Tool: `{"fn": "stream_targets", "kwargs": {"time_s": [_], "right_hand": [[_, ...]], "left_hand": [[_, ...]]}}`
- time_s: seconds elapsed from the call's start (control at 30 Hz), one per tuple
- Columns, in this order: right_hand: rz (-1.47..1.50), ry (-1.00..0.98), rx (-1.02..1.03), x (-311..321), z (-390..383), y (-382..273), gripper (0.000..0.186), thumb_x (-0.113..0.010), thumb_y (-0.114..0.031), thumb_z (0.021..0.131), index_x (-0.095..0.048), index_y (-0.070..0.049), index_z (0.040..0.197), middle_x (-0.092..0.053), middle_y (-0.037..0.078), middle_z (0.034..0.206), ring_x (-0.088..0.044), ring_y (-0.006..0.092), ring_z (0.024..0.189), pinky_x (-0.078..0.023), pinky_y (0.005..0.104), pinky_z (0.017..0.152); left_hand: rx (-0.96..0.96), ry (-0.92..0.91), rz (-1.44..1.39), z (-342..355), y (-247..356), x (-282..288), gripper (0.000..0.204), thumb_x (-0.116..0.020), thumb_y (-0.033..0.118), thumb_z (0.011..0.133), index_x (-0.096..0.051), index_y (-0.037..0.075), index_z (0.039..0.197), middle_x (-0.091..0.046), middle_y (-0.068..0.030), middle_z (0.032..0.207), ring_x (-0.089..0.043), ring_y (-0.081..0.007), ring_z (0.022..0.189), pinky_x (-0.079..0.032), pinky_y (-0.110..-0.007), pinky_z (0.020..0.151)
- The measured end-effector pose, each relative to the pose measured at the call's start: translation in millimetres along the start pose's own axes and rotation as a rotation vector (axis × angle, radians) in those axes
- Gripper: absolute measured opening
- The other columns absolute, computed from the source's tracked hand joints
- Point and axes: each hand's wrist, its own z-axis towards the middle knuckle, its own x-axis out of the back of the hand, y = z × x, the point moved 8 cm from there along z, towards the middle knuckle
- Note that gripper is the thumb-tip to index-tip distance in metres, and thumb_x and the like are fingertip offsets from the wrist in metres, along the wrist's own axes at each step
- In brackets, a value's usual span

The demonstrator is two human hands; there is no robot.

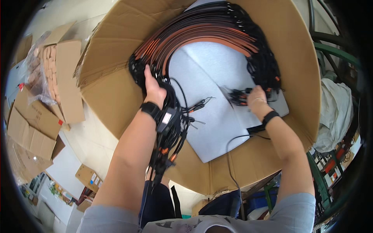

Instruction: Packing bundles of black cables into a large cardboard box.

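At far left, an open cardboard box (70, 93) contains brown pieces beside clear plastic. Centrally, a large carton (103, 50) holds an arched bundle of black and orange cables (206, 33) above a pale grey sheet (202, 73). The left hand (155, 91) touches the bundle's left end, whose black leads (168, 130) hang beside the forearm; fingers are partly hidden, so whether this grip is closed cannot be told. The right hand (257, 99), slightly blurred, has its grip clamped on black cable ends (237, 97) over the sheet. At right, outside the carton, lies white cloth (336, 116).
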Motion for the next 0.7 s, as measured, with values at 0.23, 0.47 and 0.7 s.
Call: {"fn": "stream_targets", "kwargs": {"time_s": [0.23, 0.47, 0.7], "right_hand": [[0.091, 0.032, -0.100, 0, -21, 12, 0.031, -0.047, -0.021, 0.083, -0.060, -0.014, 0.110, -0.061, 0.008, 0.108, -0.054, 0.0189, 0.106, -0.030, 0.0410, 0.094], [1.008, 0.451, 0.120, 124, -27, -103, 0.045, -0.057, -0.028, 0.079, -0.046, -0.003, 0.115, -0.053, 0.016, 0.109, -0.051, 0.0314, 0.102, -0.042, 0.0390, 0.087], [1.178, 0.236, 0.176, 164, -5, -178, 0.062, -0.055, -0.040, 0.080, -0.037, -0.003, 0.127, -0.047, 0.016, 0.121, -0.045, 0.0303, 0.114, -0.038, 0.0394, 0.092]], "left_hand": [[0.059, 0.074, 0.260, 24, -16, 48, 0.069, -0.055, 0.052, 0.080, -0.038, 0.008, 0.130, -0.035, -0.0067, 0.136, -0.029, -0.0201, 0.126, -0.019, -0.037, 0.105], [-0.079, 0.285, 0.488, 3, 3, 43, 0.064, -0.043, 0.049, 0.088, -0.036, 0.001, 0.129, -0.036, -0.0133, 0.135, -0.033, -0.0232, 0.124, -0.026, -0.036, 0.101], [-1.105, 0.145, 1.413, -86, 42, -41, 0.054, -0.061, 0.011, 0.074, -0.042, -0.001, 0.123, -0.044, -0.0220, 0.120, -0.043, -0.0361, 0.110, -0.033, -0.040, 0.097]]}}
